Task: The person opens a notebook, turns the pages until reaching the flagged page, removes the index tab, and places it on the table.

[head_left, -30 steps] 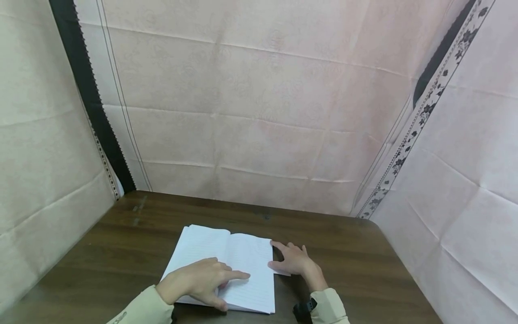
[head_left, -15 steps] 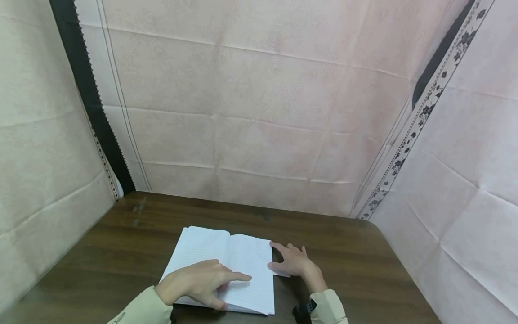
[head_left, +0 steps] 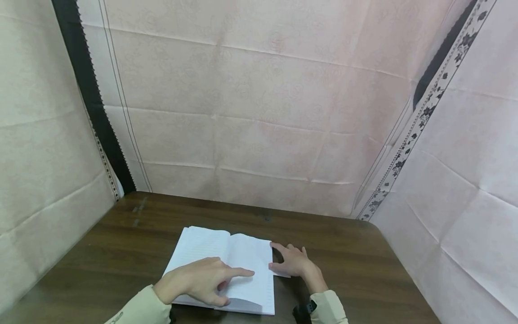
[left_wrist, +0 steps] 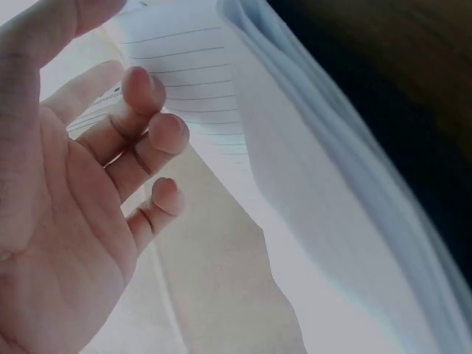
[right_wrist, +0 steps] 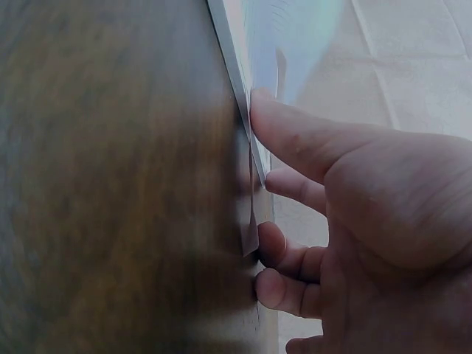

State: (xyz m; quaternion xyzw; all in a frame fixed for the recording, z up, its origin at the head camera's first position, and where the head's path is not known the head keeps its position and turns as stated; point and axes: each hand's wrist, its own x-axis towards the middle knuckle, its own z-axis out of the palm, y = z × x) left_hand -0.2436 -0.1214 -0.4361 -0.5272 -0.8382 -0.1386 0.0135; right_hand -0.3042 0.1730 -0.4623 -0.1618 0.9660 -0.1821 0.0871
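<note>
An open lined notebook lies on the brown table. Over its lower middle is my left hand, index finger extended onto the right page and thumb at the near edge. In the left wrist view the other fingers of the left hand bend loosely with nothing between them, beside a page that bows up. At the notebook's right edge, my right hand has thumb and index finger spread apart on the margin. The right wrist view has its thumb resting against the page edge.
A white corner of paper sticks out from the notebook's right side under the right hand. Pale cloth hangs behind the table and at both sides. A dark watch-like device sits at the right wrist.
My left index finger has slid slightly right and away from me across the page. The near edge of the right page now bows up. My right hand stays in place.
</note>
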